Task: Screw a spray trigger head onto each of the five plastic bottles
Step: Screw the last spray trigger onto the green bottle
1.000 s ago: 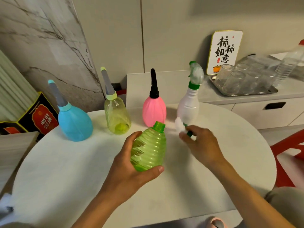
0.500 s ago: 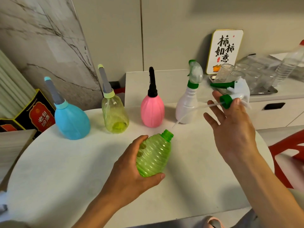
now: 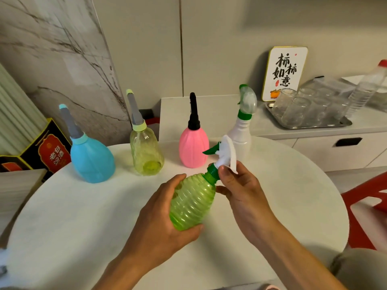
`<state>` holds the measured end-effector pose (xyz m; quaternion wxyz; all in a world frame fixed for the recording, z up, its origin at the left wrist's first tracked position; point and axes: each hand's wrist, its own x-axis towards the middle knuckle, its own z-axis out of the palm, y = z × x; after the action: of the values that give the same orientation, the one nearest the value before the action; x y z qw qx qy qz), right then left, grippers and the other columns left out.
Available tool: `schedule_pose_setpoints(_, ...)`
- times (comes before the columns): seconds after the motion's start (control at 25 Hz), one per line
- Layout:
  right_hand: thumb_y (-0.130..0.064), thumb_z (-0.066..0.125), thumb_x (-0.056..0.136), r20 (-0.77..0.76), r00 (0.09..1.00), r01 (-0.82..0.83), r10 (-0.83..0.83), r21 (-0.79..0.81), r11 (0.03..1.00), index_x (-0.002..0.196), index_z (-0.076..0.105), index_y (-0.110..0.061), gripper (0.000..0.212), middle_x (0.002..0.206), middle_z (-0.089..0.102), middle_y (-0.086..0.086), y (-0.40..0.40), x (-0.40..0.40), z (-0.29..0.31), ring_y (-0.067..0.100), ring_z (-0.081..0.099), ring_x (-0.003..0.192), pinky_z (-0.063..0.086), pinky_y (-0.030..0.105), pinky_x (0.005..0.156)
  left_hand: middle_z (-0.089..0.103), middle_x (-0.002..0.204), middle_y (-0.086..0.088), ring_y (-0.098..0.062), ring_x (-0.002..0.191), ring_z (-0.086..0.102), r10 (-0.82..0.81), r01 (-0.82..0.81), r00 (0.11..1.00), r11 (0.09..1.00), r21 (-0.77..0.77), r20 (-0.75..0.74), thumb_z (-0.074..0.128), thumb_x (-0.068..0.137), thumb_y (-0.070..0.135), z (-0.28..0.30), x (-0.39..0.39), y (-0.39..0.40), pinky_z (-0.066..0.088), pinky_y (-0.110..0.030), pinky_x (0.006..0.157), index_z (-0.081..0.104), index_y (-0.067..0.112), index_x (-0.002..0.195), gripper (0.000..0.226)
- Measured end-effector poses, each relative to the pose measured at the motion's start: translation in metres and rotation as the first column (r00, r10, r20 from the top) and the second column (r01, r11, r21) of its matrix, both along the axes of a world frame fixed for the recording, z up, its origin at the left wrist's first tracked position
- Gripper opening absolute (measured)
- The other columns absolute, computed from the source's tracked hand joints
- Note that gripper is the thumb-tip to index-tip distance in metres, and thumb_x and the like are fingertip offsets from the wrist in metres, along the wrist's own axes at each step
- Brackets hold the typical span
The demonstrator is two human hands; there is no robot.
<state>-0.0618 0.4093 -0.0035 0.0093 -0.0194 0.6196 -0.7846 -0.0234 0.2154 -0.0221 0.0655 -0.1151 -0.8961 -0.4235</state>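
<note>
My left hand (image 3: 159, 218) grips a ribbed green bottle (image 3: 191, 203), tilted with its neck up and to the right, above the round white table (image 3: 83, 237). A white and green spray trigger head (image 3: 225, 156) sits on that neck, and my right hand (image 3: 240, 185) pinches its green collar with thumb and fingers. Along the table's far side stand a blue bottle (image 3: 91, 159), a clear yellow bottle (image 3: 146, 152), a pink bottle (image 3: 193, 147) and a white bottle (image 3: 240, 132), each with a head on top.
A counter behind the table carries a metal tray (image 3: 339, 123) of several glasses, a framed sign (image 3: 283, 72) and a clear water bottle (image 3: 368, 86). At the left a black and red box (image 3: 41, 151) leans; a red chair (image 3: 368, 206) is at the right.
My right hand picked the trigger head up from the table, lifted it with its tube trailing, then brought it down onto the green bottle's neck. My left hand tilted the bottle.
</note>
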Motion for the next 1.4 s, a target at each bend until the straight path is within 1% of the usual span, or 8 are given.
schedule_pose_setpoints(0.24,-0.022,0.089,0.066,0.058,0.998,0.021,-0.022,0.029,0.999,0.117,0.056,-0.024,0.062,0.088,0.08,-0.002,0.009,-0.006,0.007,0.009,0.072,0.076,0.051,0.031,0.071,0.043,0.125,0.035,0.004,0.111,0.049,-0.027,0.019,0.998,0.993,-0.119,-0.062,0.08,0.058,0.058,0.006,0.0,-0.007,0.04,-0.009,0.086,0.03,0.049,0.138,0.095)
schedule_pose_setpoints(0.36,-0.047,0.084,0.069,0.032,0.999,-0.036,0.028,0.262,0.964,0.136,0.04,-0.05,0.08,0.102,0.078,-0.014,0.017,-0.006,0.01,0.002,0.07,0.091,0.049,0.02,0.075,0.039,0.125,0.039,0.008,0.111,0.044,-0.032,0.015,0.996,0.982,-0.189,-0.089,0.079,0.059,0.055,0.01,-0.002,-0.011,0.031,0.0,0.086,0.031,0.045,0.14,0.094)
schedule_pose_setpoints(0.48,-0.069,0.056,0.083,-0.296,0.953,0.193,0.069,0.765,0.614,0.143,0.027,-0.055,0.068,0.143,0.047,-0.022,0.029,-0.007,0.01,-0.001,0.043,0.128,0.035,0.023,0.098,0.039,0.123,0.036,0.006,0.111,0.044,-0.04,0.007,0.992,0.967,-0.257,-0.124,0.079,0.06,0.051,0.015,-0.005,-0.018,0.031,-0.002,0.088,0.033,0.043,0.141,0.093)
schedule_pose_setpoints(0.56,-0.061,0.047,0.092,-0.47,0.849,0.342,0.24,0.836,0.43,0.144,0.037,-0.041,0.057,0.154,0.037,-0.011,0.032,-0.008,0.01,0.013,0.024,0.147,0.026,0.035,0.112,0.043,0.131,0.025,0.0,0.117,0.044,-0.065,0.015,0.986,0.952,-0.305,-0.155,0.08,0.062,0.048,0.018,-0.007,-0.023,0.034,-0.011,0.095,0.033,0.041,0.142,0.093)
schedule_pose_setpoints(0.8,-0.048,0.06,0.091,-0.473,0.77,0.235,0.428,0.835,0.498,0.105,0.069,-0.023,0.03,0.098,0.072,-0.011,0.028,-0.003,0.011,0.011,0.06,0.101,0.044,0.031,0.097,0.044,0.137,0.014,-0.01,0.124,0.042,-0.193,0.069,0.958,0.874,-0.481,-0.214,0.075,0.066,0.042,0.031,-0.01,-0.043,0.036,-0.024,0.101,0.031,0.037,0.144,0.089)
schedule_pose_setpoints(0.92,-0.047,0.062,0.089,-0.378,0.83,0.084,0.409,0.811,0.579,0.112,0.059,-0.037,0.025,0.102,0.067,-0.018,0.025,0.002,0.011,0.012,0.058,0.094,0.045,0.02,0.076,0.044,0.138,0.014,-0.006,0.126,0.04,-0.217,0.1,0.958,0.868,-0.487,-0.19,0.077,0.066,0.042,0.035,-0.01,-0.048,0.038,-0.025,0.102,0.03,0.039,0.144,0.091)
schedule_pose_setpoints(1.2,-0.039,0.066,0.091,-0.347,0.736,-0.014,0.581,0.851,0.525,0.114,0.061,-0.034,0.024,0.111,0.062,-0.022,0.034,0.001,0.017,0.014,0.055,0.101,0.037,0.019,0.095,0.026,0.137,0.042,0.015,0.127,0.028,-0.291,0.268,0.957,0.867,-0.421,0.01,0.074,0.062,0.055,0.038,-0.008,-0.06,0.022,-0.001,0.097,0.02,0.06,0.14,0.094)
schedule_pose_setpoints(1.4,-0.034,0.067,0.091,-0.373,0.731,0.039,0.571,0.859,0.511,0.114,0.061,-0.034,0.024,0.105,0.063,-0.017,0.029,0.003,0.014,0.011,0.056,0.095,0.043,0.026,0.083,0.034,0.137,0.03,0.007,0.126,0.033,-0.274,0.222,0.96,0.862,-0.455,-0.05,0.074,0.064,0.049,0.033,-0.007,-0.056,0.025,-0.009,0.101,0.021,0.053,0.141,0.093)
